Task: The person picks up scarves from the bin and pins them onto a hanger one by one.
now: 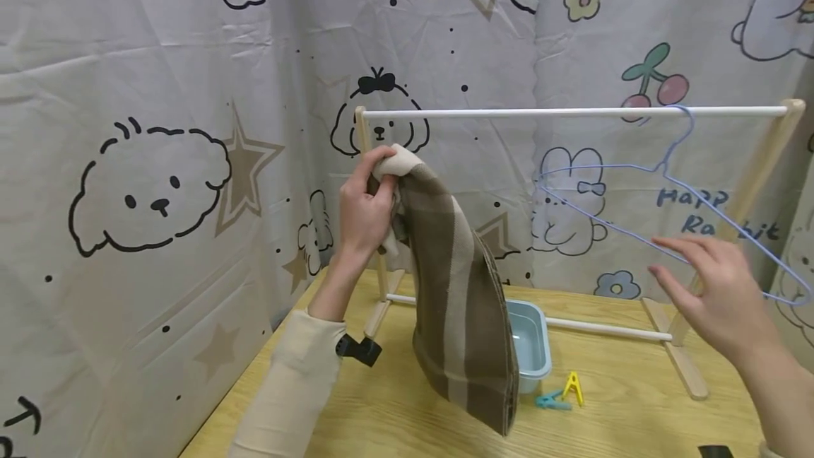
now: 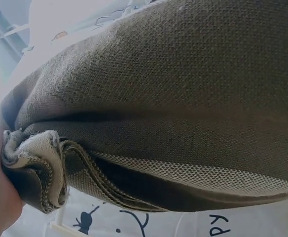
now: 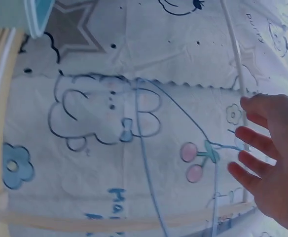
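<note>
A folded brown cloth with beige stripes [image 1: 445, 281] hangs from my left hand [image 1: 369, 203], which grips it at its upper corner. In the left wrist view the cloth's bunched folds [image 2: 38, 168] sit against that hand, and its knit weave fills most of the picture. A blue wire hanger [image 1: 610, 221] hooks over the white rod [image 1: 572, 112] of a drying rack and carries nothing. My right hand [image 1: 718, 295] is in front of the hanger's lower bar, fingers loosely bent and holding nothing. The right wrist view shows its fingers [image 3: 255, 140] spread apart near the hanger [image 3: 144, 153].
Behind the cloth stands a light blue plastic basin [image 1: 531, 341], partly hidden. One yellow clothespin [image 1: 574, 387] and one teal clothespin [image 1: 553, 400] lie beside it on the wooden table [image 1: 610, 415]. The rack's wooden post and foot [image 1: 683, 359] stand at the right; a printed curtain hangs behind.
</note>
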`<state>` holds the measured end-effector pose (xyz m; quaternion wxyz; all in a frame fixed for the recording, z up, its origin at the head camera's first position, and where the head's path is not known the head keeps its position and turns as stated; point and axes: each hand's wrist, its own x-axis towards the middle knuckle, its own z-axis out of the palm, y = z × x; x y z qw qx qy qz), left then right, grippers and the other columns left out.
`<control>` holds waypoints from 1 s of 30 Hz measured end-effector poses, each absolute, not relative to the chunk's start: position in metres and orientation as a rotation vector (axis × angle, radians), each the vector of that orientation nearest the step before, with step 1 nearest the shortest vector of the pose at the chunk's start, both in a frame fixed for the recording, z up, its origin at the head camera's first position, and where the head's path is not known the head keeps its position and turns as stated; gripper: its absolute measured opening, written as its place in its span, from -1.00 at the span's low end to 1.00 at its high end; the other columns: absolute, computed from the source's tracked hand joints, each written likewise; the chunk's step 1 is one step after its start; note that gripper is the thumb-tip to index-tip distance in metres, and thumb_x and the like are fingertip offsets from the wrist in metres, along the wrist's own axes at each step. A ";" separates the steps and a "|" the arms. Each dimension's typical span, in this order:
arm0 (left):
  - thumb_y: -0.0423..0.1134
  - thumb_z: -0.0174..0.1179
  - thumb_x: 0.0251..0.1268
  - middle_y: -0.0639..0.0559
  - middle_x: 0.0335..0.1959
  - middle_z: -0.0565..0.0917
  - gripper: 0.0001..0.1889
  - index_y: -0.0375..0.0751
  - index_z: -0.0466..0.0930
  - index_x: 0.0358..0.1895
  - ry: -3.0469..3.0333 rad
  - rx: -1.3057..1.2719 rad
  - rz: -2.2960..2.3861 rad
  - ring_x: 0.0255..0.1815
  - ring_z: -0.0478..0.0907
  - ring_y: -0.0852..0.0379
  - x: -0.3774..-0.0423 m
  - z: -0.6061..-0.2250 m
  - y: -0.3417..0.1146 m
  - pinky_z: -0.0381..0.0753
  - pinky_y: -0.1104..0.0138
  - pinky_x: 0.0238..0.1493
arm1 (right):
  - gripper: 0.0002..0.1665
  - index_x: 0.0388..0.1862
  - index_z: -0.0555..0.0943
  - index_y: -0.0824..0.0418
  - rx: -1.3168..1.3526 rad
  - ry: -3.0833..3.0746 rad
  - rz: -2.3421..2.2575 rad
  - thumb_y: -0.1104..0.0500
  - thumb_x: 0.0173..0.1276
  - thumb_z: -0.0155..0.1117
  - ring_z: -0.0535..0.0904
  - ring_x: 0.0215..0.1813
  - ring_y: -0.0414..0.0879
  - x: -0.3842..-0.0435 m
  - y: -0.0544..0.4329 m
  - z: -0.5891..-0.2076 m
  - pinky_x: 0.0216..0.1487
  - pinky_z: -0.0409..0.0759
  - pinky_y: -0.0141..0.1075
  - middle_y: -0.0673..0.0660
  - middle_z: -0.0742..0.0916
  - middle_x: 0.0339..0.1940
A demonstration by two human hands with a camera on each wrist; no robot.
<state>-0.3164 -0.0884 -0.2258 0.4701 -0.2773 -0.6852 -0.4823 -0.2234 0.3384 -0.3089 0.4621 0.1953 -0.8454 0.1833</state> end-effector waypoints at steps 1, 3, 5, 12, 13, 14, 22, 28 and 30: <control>-0.37 0.16 0.40 -0.11 0.03 0.72 -0.75 -0.12 0.63 0.07 -1.680 -0.686 -1.182 -0.37 0.51 0.08 -0.316 -0.225 -0.089 0.48 0.32 -0.30 | -0.41 0.06 0.62 0.41 0.464 -2.041 0.420 -0.12 0.47 0.17 0.42 0.06 0.34 -0.221 0.342 -0.301 0.46 0.07 -0.26 0.41 0.64 -0.04; -0.38 0.16 0.39 -0.11 0.04 0.71 -0.75 -0.13 0.65 0.07 -1.685 -0.702 -1.186 -0.30 0.54 0.07 -0.315 -0.224 -0.089 0.50 0.32 -0.24 | -0.16 0.01 0.61 0.46 0.419 -1.966 0.369 -0.35 0.49 -0.04 0.38 0.07 0.42 -0.220 0.349 -0.287 0.47 0.11 -0.08 0.47 0.61 -0.06; -0.40 0.15 0.39 -0.11 0.03 0.71 -0.74 -0.13 0.67 0.06 -1.693 -0.720 -1.185 -0.27 0.55 0.06 -0.314 -0.224 -0.090 0.50 0.32 -0.22 | 0.03 0.02 0.58 0.51 0.364 -1.918 0.362 -0.48 0.44 -0.19 0.42 0.10 0.33 -0.220 0.358 -0.279 0.42 0.14 -0.12 0.54 0.56 -0.04; -0.42 0.15 0.38 -0.14 -0.06 0.71 -0.72 -0.13 0.68 0.07 -1.692 -0.742 -1.195 -0.60 0.30 0.16 -0.312 -0.229 -0.094 0.31 0.40 -0.54 | -0.13 0.42 0.28 0.46 0.043 -2.027 0.446 -0.26 0.54 -0.14 0.24 0.26 0.51 -0.222 0.391 -0.286 0.41 0.13 0.22 0.66 0.41 0.18; -0.42 0.15 0.38 -0.14 -0.06 0.71 -0.72 -0.13 0.68 0.07 -1.688 -0.740 -1.200 -0.62 0.28 0.18 -0.312 -0.229 -0.094 0.30 0.41 -0.57 | -0.18 0.45 0.26 0.42 0.006 -2.047 0.438 -0.21 0.56 -0.12 0.26 0.24 0.52 -0.222 0.394 -0.289 0.37 0.16 0.27 0.66 0.42 0.18; -0.42 0.15 0.38 -0.14 -0.05 0.71 -0.72 -0.14 0.68 0.07 -1.684 -0.737 -1.205 -0.64 0.27 0.19 -0.312 -0.229 -0.095 0.30 0.42 -0.59 | -0.26 0.47 0.25 0.40 -0.022 -2.061 0.434 -0.12 0.58 -0.08 0.29 0.22 0.51 -0.223 0.396 -0.292 0.28 0.23 0.28 0.66 0.44 0.16; -0.38 0.17 0.41 -0.09 0.03 0.71 -0.73 -0.11 0.66 0.09 -1.661 -0.725 -1.244 -0.63 0.24 0.19 -0.309 -0.229 -0.094 0.32 0.41 -0.53 | -0.58 0.22 0.49 0.48 0.076 -1.974 0.463 0.46 0.39 0.13 -0.03 -0.36 -0.69 -0.234 0.406 -0.308 -0.46 0.01 -0.62 0.33 0.52 -0.46; -0.35 0.18 0.41 -0.07 -0.05 0.71 -0.73 -0.06 0.66 0.10 -1.678 -0.703 -1.264 -0.70 0.17 0.20 -0.308 -0.229 -0.095 0.26 0.40 -0.60 | -0.75 -0.03 0.63 0.55 0.160 -1.987 0.626 0.42 0.40 0.16 0.14 -0.37 -0.58 -0.235 0.397 -0.299 -0.36 0.09 -0.66 -0.49 0.33 -0.45; -0.35 0.17 0.42 -0.07 -0.05 0.72 -0.73 -0.05 0.66 0.10 -1.678 -0.694 -1.272 -0.71 0.16 0.21 -0.308 -0.229 -0.095 0.24 0.41 -0.62 | -0.75 -0.02 0.63 0.55 0.133 -1.972 0.668 0.40 0.44 0.14 0.16 -0.37 -0.58 -0.234 0.391 -0.292 -0.33 0.10 -0.68 -0.56 0.31 -0.43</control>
